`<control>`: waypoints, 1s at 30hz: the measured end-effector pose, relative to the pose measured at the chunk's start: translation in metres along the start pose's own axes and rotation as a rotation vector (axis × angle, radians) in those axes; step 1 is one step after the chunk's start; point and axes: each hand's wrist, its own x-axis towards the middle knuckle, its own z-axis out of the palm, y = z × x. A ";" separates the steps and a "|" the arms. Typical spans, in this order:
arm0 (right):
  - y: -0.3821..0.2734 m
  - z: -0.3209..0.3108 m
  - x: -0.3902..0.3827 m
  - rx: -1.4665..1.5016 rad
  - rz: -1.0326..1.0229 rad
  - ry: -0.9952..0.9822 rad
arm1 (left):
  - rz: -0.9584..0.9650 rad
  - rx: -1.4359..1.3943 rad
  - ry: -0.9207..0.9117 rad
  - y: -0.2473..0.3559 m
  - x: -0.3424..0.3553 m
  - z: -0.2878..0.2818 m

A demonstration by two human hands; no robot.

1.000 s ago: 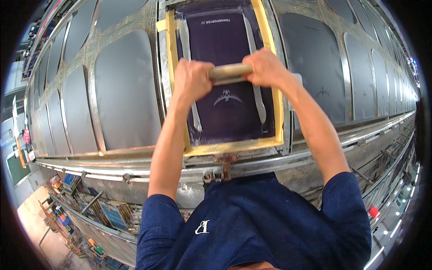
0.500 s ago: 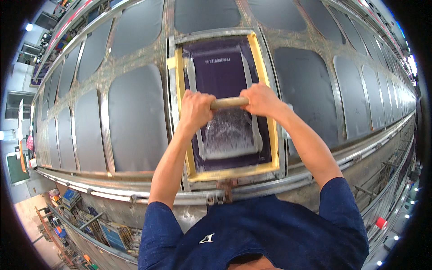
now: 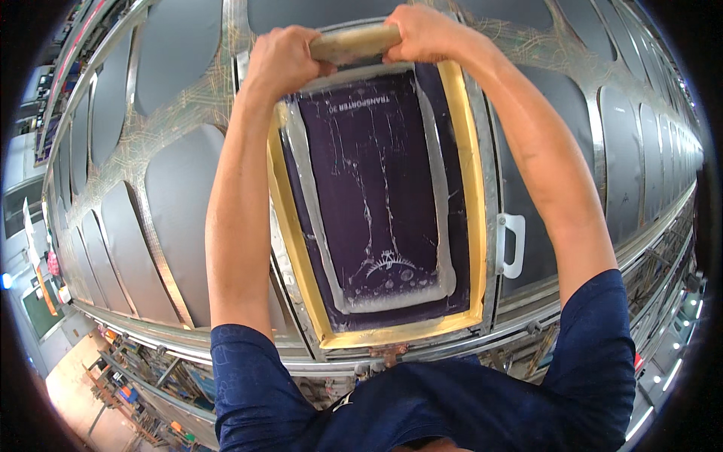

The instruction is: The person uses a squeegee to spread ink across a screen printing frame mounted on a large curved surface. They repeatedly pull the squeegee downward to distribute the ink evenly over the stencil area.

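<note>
Both of my hands grip a pale squeegee across the far end of a screen-printing frame. My left hand is closed round its left end, my right hand round its right end. Below it stretches the dark purple screen mesh, with light lettering, a small emblem near the close end and thin wet streaks down the middle. A greyish band of smeared clear fluid edges the printed area. Yellow tape lines the inside of the frame. The squeegee's lower edge is partly hidden by my hands.
Dark grey panels lie in rows on the long table on both sides of the frame. A white handle sits at the frame's right. A metal rail runs along the near table edge, with racks below it.
Both hands have moved the squeegee away from me, from mid-screen to the far end. The whitish film over the near half has mostly gone, and the emblem and streaks now show.
</note>
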 end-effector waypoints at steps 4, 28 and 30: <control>-0.011 0.004 -0.012 -0.073 -0.027 0.024 | -0.019 0.037 -0.017 0.008 -0.017 -0.001; -0.054 0.129 -0.331 -0.096 0.330 0.841 | 0.068 0.080 0.082 0.183 -0.391 0.037; -0.014 0.139 -0.325 0.165 0.780 0.708 | 0.065 0.106 -0.019 0.185 -0.391 0.034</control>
